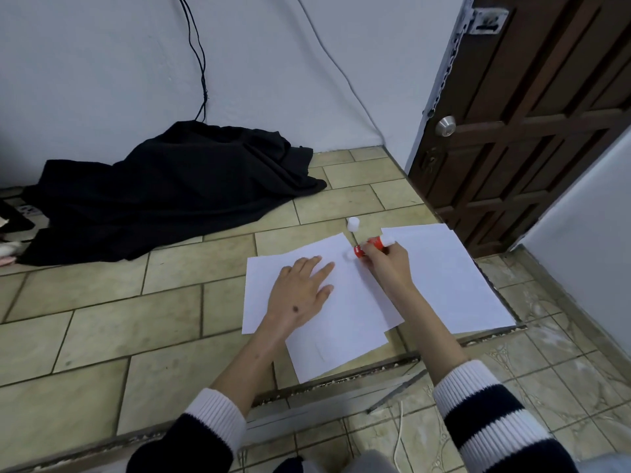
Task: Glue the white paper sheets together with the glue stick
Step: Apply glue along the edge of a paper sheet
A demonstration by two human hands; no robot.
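Nearest the camera, two forearms in dark sleeves (495, 414) with white ribbed cuffs reach forward over the tiled floor (102, 336). The left hand (300, 291) lies palm down on the top sheet (348, 302), fingers straight and spread, pointing away and slightly right; its grip is apart and it pins the paper flat. A lower sheet (327, 356) sticks out from under the top sheet on the near side.

Just right of the left hand, the right hand (386, 264) has its fingers curled round the glue stick (370, 246), its grip clamped on the red barrel. The stick lies tilted, nearly flat; its long axis runs left-right, the white tip down-left at the top sheet's far right edge, the white base up-right. Whether the tip touches the paper cannot be told.

Right of that hand lies another sheet (450, 278). Just beyond the top sheet's far corner a white cap (353, 223) stands upright on the floor. Farther left is a heap of black cloth (170, 189) against the wall; far right stands a brown door (546, 114).
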